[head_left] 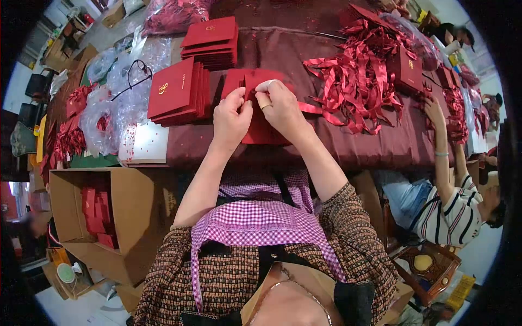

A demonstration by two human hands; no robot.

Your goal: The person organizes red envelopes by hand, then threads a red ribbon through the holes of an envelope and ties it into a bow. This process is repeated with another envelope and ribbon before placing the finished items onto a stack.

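In front of me on the table lies a red card piece [263,129] with an upright flap or slit between my hands. My left hand [232,118] is closed at its left side, thumb and fingers pinched together at the flap. My right hand [280,108], with a ring on one finger, pinches the card's upper part from the right. A red ribbon [310,108] runs out from beside my right hand toward a heap of red ribbons [361,87]. What lies under my fingertips is partly hidden.
Left of my hands stand a stack of red cards with gold print [176,92] and another stack [211,43] behind it. An open cardboard box [138,217] with red pieces sits below left. At right, a co-worker's hand [434,113] reaches toward red items.
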